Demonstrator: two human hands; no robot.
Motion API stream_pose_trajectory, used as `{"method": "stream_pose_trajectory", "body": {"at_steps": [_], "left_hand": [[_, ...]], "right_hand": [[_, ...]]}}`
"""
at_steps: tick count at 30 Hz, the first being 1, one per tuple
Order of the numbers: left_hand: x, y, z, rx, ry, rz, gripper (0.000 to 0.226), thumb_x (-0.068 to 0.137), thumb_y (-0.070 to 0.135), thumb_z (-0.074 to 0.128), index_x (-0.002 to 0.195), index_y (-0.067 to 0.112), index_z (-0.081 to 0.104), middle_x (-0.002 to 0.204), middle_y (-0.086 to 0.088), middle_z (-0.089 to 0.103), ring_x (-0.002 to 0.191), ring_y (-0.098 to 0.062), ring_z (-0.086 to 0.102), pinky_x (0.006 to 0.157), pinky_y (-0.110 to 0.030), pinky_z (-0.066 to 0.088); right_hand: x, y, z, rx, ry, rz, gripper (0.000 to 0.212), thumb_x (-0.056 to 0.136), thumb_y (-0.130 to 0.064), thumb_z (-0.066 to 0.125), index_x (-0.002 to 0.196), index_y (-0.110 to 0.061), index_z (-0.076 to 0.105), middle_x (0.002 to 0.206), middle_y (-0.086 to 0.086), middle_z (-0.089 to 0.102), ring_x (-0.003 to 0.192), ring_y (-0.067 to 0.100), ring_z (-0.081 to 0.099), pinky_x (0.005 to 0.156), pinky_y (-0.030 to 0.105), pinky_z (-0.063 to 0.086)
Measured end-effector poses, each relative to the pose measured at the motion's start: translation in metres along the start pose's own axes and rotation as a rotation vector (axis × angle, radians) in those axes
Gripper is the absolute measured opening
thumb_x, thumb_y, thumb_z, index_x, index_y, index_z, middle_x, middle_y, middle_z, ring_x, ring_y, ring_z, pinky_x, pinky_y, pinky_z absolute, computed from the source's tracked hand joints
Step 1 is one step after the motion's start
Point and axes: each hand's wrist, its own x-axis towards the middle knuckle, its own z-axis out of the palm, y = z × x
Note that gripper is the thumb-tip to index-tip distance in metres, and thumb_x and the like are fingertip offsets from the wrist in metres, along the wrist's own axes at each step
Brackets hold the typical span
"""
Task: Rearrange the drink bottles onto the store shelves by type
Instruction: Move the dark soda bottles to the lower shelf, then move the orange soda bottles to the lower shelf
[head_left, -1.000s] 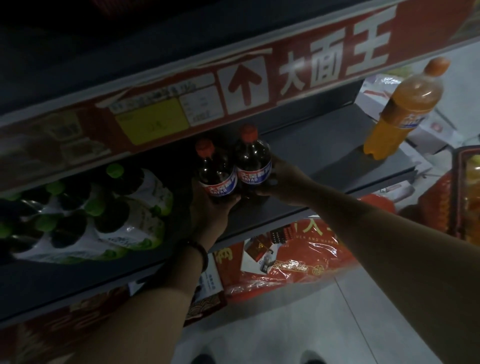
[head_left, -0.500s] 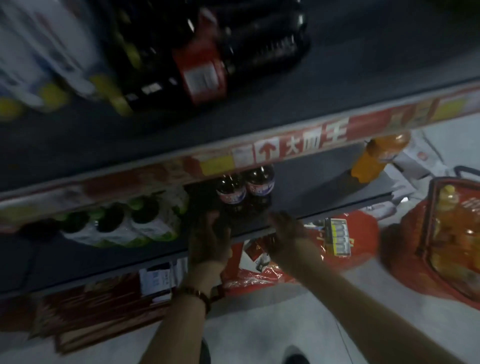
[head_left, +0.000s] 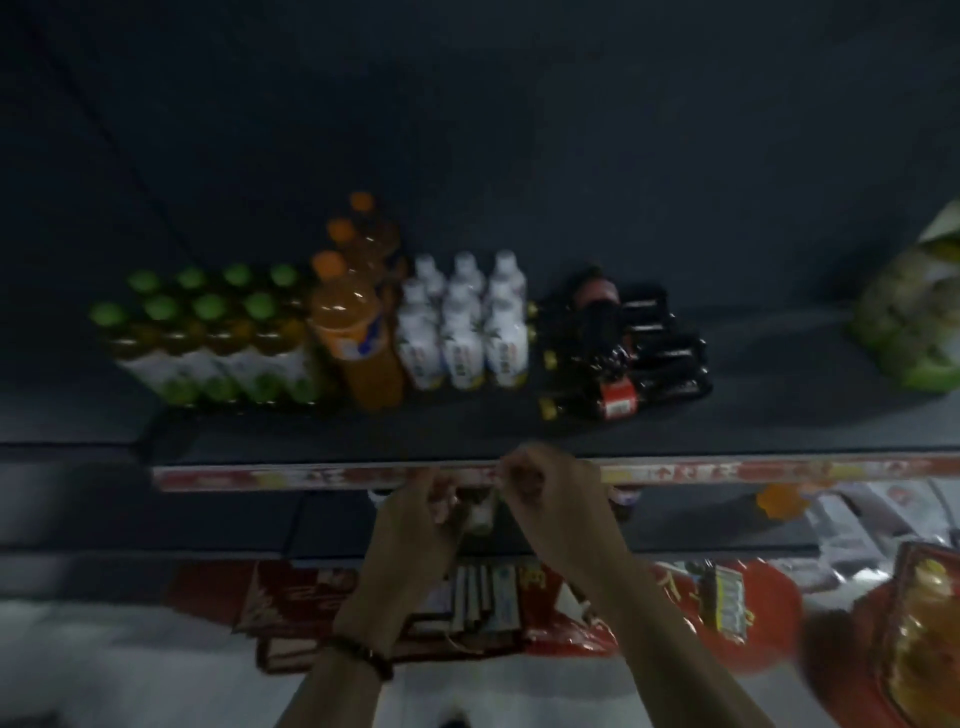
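The dark upper shelf carries my drinks in groups: green-capped bottles at the left, then orange bottles, white bottles, and dark bottles in a cluster, some lying down. On the lower shelf stands one orange bottle. My left hand and right hand meet at the red shelf edge, fingers curled; whether they grip anything I cannot tell.

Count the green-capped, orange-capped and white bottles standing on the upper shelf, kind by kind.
Green-capped bottles: 8
Orange-capped bottles: 3
White bottles: 9
Total: 20 (the picture is blurred, so this is a best count)
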Motion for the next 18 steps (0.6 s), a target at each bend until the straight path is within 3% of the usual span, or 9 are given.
{"method": "stream_pose_trajectory", "body": {"at_steps": [1,3,4,7,9,11,14,18], "left_hand": [[0.012,-0.001,-0.021,-0.141,0.056,-0.074,0.015,0.102,0.031,0.068,0.114,0.024,0.061,0.099,0.013,0.063,0.083,-0.005,0.061,0.070,-0.014,0.048],[0.028,0.004,-0.067,-0.382,0.129,-0.071,0.009,0.106,0.023,0.061,0.099,0.017,0.062,0.095,0.002,0.059,0.081,-0.013,0.055,0.084,-0.029,0.050],[0.034,0.003,-0.087,-0.377,0.154,-0.057,0.014,0.108,0.019,0.056,0.096,0.017,0.063,0.097,-0.003,0.060,0.080,-0.015,0.056,0.087,-0.034,0.050],[0.053,-0.001,-0.123,-0.438,0.141,-0.066,0.012,0.107,0.027,0.053,0.113,0.023,0.063,0.113,-0.004,0.064,0.087,-0.011,0.060,0.087,-0.035,0.055],[0.061,-0.012,-0.139,-0.264,0.157,-0.036,0.024,0.098,0.031,0.068,0.119,0.029,0.057,0.116,0.004,0.061,0.093,-0.012,0.062,0.086,-0.038,0.054],[0.068,-0.022,-0.147,-0.099,0.179,-0.002,0.043,0.091,0.031,0.078,0.126,0.030,0.054,0.116,0.010,0.057,0.100,-0.013,0.062,0.077,-0.031,0.052],[0.070,-0.032,-0.150,-0.157,0.144,0.009,0.050,0.091,0.029,0.079,0.131,0.030,0.051,0.124,0.009,0.055,0.106,-0.011,0.060,0.073,-0.020,0.049],[0.078,-0.053,-0.149,-0.145,0.108,-0.002,0.060,0.088,0.035,0.081,0.138,0.032,0.048,0.134,0.005,0.056,0.114,-0.014,0.061,0.092,-0.039,0.059]], "right_hand": [[0.013,-0.022,0.006,0.013,-0.005,-0.007,0.004,0.096,-0.025,0.076,0.097,-0.024,0.073,0.084,-0.008,0.073,0.076,0.007,0.068,0.067,0.028,0.056],[0.043,-0.062,0.016,0.025,-0.022,-0.051,0.007,0.096,-0.025,0.076,0.099,-0.022,0.072,0.086,-0.006,0.072,0.078,0.009,0.067,0.070,0.032,0.058],[0.059,-0.080,0.022,0.009,-0.032,-0.087,0.008,0.095,-0.024,0.076,0.100,-0.020,0.071,0.087,-0.004,0.071,0.079,0.011,0.067,0.072,0.036,0.058],[0.114,-0.135,0.033,-0.047,-0.060,-0.103,0.013,0.096,-0.027,0.074,0.106,-0.024,0.066,0.097,-0.007,0.070,0.090,0.012,0.068,0.080,0.032,0.055],[0.152,-0.160,0.042,-0.060,-0.029,-0.133,0.025,0.093,-0.030,0.076,0.114,-0.023,0.065,0.107,-0.004,0.072,0.099,0.015,0.068,0.083,0.030,0.052],[0.184,-0.178,0.056,-0.112,-0.042,-0.137,0.042,0.088,-0.034,0.079,0.125,-0.021,0.064,0.122,0.003,0.068,0.111,0.021,0.065,0.089,0.032,0.051],[0.208,-0.184,0.081,-0.161,-0.074,-0.071,0.063,0.078,-0.036,0.083,0.134,-0.024,0.056,0.128,0.006,0.065,0.118,0.027,0.062,0.092,0.037,0.052],[0.210,-0.177,0.096,-0.101,-0.003,0.002,0.077,0.069,-0.033,0.090,0.136,-0.031,0.051,0.120,0.000,0.068,0.110,0.018,0.063,0.085,0.028,0.046]]}}
